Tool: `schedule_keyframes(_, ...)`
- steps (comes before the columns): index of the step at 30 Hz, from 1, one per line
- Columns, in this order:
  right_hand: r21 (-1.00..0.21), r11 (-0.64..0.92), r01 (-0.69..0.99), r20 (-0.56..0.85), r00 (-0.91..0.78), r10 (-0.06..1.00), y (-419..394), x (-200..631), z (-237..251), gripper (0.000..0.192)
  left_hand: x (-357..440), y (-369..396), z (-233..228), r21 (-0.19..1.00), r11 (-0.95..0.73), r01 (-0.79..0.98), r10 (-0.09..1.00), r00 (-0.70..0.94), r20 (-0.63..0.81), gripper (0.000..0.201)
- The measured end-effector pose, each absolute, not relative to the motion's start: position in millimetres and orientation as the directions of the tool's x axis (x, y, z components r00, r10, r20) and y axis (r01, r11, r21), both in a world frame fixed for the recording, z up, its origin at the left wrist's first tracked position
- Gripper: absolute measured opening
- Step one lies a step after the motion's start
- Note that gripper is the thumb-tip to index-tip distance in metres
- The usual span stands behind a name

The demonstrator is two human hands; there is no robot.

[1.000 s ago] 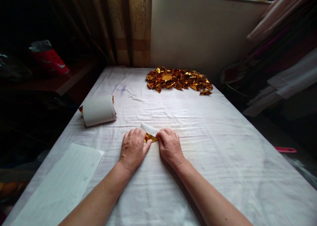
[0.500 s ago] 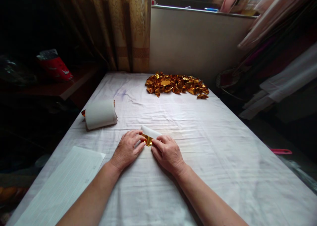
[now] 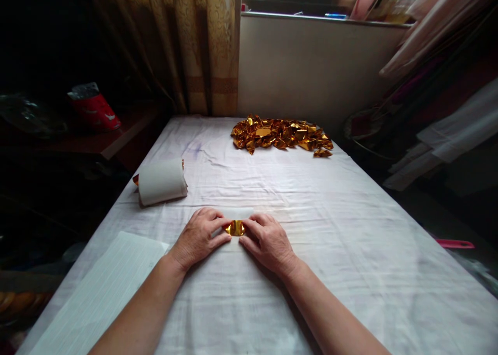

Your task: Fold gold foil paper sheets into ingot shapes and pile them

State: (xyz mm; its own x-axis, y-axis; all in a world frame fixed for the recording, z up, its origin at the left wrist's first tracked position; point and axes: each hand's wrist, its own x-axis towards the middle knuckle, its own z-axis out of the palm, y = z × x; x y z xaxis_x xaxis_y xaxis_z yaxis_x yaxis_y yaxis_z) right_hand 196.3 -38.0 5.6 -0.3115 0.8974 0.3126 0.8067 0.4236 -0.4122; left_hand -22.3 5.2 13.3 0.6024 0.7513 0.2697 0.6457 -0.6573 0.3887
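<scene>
Foil, its long axis apparently running left to right, is held at its ends by both hands.

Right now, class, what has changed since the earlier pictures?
The gold piece and the white paper behind it have turned from a slant to nearly level. The right hand has parted its thumb and forefinger, pinched together at first. The left hand stays at the gold piece; the gold pile, white roll and lined sheet lie as before.

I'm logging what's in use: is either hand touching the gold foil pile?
No, the left hand and right hand are at a small gold piece, with the gold foil pile farther back.
</scene>
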Motion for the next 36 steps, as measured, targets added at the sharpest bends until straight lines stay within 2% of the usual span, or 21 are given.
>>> schedule_keyframes(9, -0.352, 0.468, 0.81, 0.334, -0.359, 0.872, -33.4, 200.4, 5.3, 0.017, -19.3, 2.8, 11.4, 0.322, -0.685, 0.654, 0.728, 0.612, 0.307, 0.018)
schedule_keyframes(18, -0.343, 0.492, 0.8, 0.396, -0.352, 0.848, -31.9, 200.7, 2.3, 0.026, -18.7, 1.8, 13.8, 0.335, -0.703, 0.627, 0.711, 0.638, 0.296, 0.022)
schedule_keyframes(23, -0.369, 0.463, 0.806, 0.337, -0.348, 0.875, -30.7, 201.1, 4.3, 0.023, -15.6, -0.4, 14.3, 0.368, -0.669, 0.646, 0.743, 0.606, 0.285, 0.015)
schedule_keyframes(27, -0.409, 0.477, 0.778, 0.312, -0.372, 0.874, -29.2, 205.3, 4.4, 0.021, -13.7, -1.3, 11.7, 0.386, -0.65, 0.655, 0.76, 0.573, 0.308, 0.016)
schedule_keyframes(31, -0.454, 0.429, 0.781, 0.302, -0.319, 0.899, -27.9, 205.6, 2.9, 0.012, -13.2, -1.5, 10.6, 0.388, -0.645, 0.658, 0.764, 0.566, 0.311, 0.017)
schedule_keyframes(36, -0.433, 0.355, 0.828, 0.251, -0.267, 0.93, -25.9, 199.6, 4.3, 0.015, -12.5, -1.1, 11.3, 0.412, -0.617, 0.671, 0.786, 0.546, 0.289, 0.018)
